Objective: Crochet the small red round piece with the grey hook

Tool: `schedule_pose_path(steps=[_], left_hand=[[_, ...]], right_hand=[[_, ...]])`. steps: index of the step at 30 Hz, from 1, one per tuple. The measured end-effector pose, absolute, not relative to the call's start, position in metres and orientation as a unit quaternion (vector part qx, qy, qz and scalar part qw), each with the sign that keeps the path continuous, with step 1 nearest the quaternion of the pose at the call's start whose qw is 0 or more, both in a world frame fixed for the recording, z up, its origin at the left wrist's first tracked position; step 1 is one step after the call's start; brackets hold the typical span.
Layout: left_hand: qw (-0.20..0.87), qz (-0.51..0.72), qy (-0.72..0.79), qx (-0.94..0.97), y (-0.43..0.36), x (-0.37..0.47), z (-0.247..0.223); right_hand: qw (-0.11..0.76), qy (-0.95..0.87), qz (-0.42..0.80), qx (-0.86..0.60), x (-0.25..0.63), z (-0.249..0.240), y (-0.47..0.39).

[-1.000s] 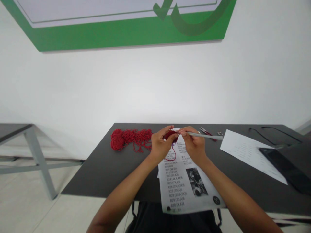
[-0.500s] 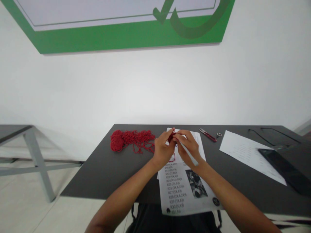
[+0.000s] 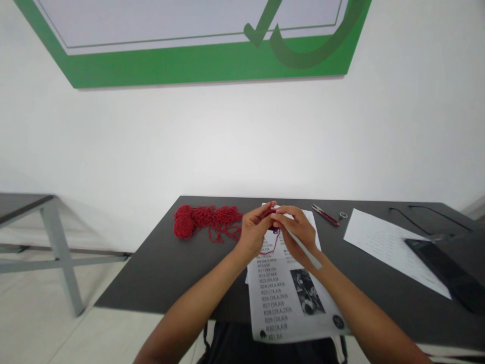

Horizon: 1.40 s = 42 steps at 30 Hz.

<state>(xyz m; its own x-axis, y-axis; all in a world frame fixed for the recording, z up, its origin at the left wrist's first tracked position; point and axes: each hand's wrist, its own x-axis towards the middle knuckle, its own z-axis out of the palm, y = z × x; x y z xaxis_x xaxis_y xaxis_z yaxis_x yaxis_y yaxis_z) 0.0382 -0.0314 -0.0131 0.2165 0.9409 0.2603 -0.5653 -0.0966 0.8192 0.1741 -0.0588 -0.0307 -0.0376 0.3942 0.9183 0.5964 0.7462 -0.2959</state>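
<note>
We hold the small dark-red yarn piece (image 3: 270, 213) between both hands, raised over the upper part of the printed sheet (image 3: 271, 308). Our left hand (image 3: 252, 231) has its fingers drawn in narrow around the piece. Our right hand (image 3: 304, 231) pinches the pale-handled tool (image 3: 305, 250) near its front end, fingertips against the yarn; we cannot tell where its tip sits.

Over the last second the handle has swung from pointing out to our right to slanting back across our right wrist. We judge this a change of working angle, with the piece kept steady in our left fingers. A loose red strand (image 3: 278, 242) droops below our hands, over the print, and seems slack.

The red yarn ball (image 3: 184, 222) and its tangled lengths (image 3: 216, 217) lie to our left on the dark table (image 3: 170, 278). To our right are the snips (image 3: 328, 217), a small ring (image 3: 343, 216) and a second sheet (image 3: 382, 245).
</note>
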Motion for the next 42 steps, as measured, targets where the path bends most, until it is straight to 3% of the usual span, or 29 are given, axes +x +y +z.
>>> schedule_pose_path(steps=[3, 8, 12, 17, 22, 26, 29, 31, 35, 42], left_hand=[[0.561, 0.599, 0.241, 0.517, -0.025, 0.031, -0.010], [0.337, 0.633, 0.302, 0.628, -0.016, 0.020, -0.005], [0.260, 0.649, 0.303, 0.648, -0.012, 0.018, -0.009], [0.265, 0.651, 0.304, 0.643, -0.009, 0.022, -0.015], [0.286, 0.642, 0.313, 0.639, -0.009, 0.022, -0.016], [0.292, 0.632, 0.314, 0.646, -0.006, 0.020, -0.012], [0.345, 0.619, 0.307, 0.635, -0.005, 0.022, -0.010], [0.394, 0.612, 0.296, 0.619, -0.007, 0.024, -0.010], [0.459, 0.586, 0.281, 0.606, -0.011, 0.030, -0.014], [0.435, 0.580, 0.292, 0.624, -0.009, 0.030, -0.025]], right_hand=[[0.611, -0.709, -0.022, -0.351, 0.175, -0.019, -0.060], [0.591, -0.722, -0.012, -0.359, 0.177, -0.011, -0.056], [0.543, -0.740, -0.038, -0.395, 0.171, -0.016, -0.057], [0.513, -0.756, -0.086, -0.396, 0.161, -0.027, -0.058], [0.532, -0.729, -0.036, -0.430, 0.157, -0.027, -0.063], [0.609, -0.647, 0.160, -0.430, 0.164, -0.025, -0.060], [0.665, -0.564, 0.355, -0.336, 0.170, -0.026, -0.047], [0.676, -0.548, 0.400, -0.290, 0.174, -0.027, -0.038], [0.658, -0.594, 0.363, -0.286, 0.180, -0.031, -0.029], [0.612, -0.685, 0.176, -0.354, 0.186, -0.025, -0.034]])
